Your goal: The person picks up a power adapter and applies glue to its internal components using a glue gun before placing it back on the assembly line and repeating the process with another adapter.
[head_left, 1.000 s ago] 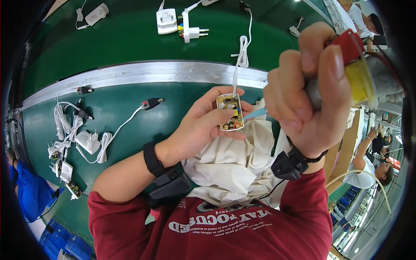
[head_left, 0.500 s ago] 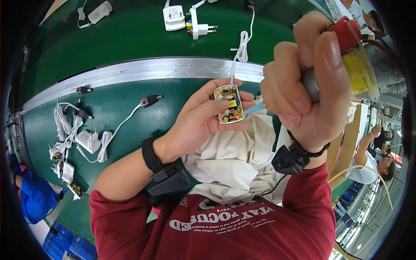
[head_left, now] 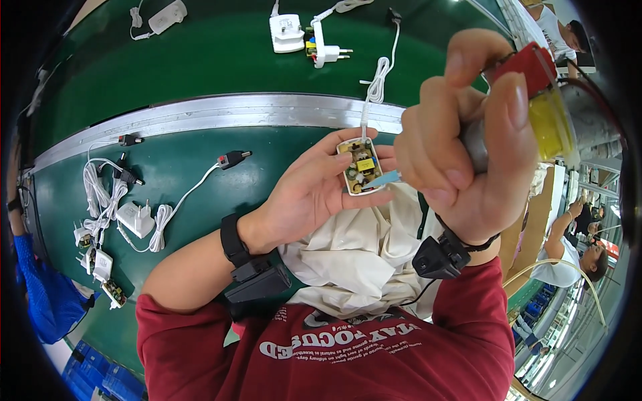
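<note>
In my left hand (head_left: pixel 301 190) lies an opened white power adapter (head_left: pixel 365 164), its circuit board facing up and a yellow-wrapped transformer in the middle. The thumb presses on its left edge and the fingers support it from beneath. A white cable runs from its far end. My right hand (head_left: pixel 468 147) is closed around a dispensing gun (head_left: pixel 550 127) with a red part, a yellow band and a grey body. Its pale blue tapered nozzle (head_left: pixel 384 179) points left, over the lower part of the board; whether the tip touches cannot be seen.
On the green bench at left lie several white adapters (head_left: pixel 136 218) with coiled cables and black plugs (head_left: pixel 233 159). Beyond a metal rail (head_left: pixel 221 115), more adapters (head_left: pixel 287 33) rest on a green belt. A white cloth (head_left: pixel 361 247) covers my lap. Other people are at the sides.
The adapter in my left hand has shifted slightly right, and the nozzle now reaches over its board rather than its edge. Beyond the rail, the adapters have moved right.
</note>
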The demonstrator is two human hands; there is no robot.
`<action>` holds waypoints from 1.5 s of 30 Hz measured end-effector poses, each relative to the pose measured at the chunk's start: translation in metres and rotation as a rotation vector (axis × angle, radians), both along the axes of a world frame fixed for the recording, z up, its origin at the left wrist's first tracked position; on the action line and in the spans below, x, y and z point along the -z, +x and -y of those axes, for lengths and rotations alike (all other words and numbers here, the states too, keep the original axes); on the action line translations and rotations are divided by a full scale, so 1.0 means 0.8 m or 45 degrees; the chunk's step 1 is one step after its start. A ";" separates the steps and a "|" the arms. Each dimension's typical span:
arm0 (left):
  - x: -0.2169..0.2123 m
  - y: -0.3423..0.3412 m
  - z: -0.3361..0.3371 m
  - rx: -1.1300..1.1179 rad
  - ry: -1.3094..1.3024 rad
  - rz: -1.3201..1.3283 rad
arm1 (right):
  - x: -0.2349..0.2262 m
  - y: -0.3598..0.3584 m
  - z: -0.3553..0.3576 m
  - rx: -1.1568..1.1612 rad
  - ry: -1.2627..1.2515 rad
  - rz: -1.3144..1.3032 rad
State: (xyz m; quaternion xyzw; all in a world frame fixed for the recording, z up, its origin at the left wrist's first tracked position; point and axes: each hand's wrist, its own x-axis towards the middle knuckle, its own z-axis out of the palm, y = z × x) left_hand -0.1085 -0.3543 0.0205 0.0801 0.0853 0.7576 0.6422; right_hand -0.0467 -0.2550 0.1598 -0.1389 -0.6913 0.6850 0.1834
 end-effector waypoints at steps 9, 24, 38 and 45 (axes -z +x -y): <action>0.005 0.000 0.000 0.023 0.043 0.022 | 0.023 -0.005 -0.009 -0.103 -0.038 -0.183; 0.000 -0.051 -0.122 -0.174 0.163 -0.866 | 0.041 0.017 -0.024 -0.085 -0.134 -0.236; -0.001 -0.110 -0.156 -1.568 -0.628 -3.074 | 0.039 0.013 -0.046 -0.033 -0.192 -0.167; -0.004 -0.116 -0.121 -0.949 -0.952 -3.357 | 0.037 0.016 -0.039 -0.060 -0.266 -0.126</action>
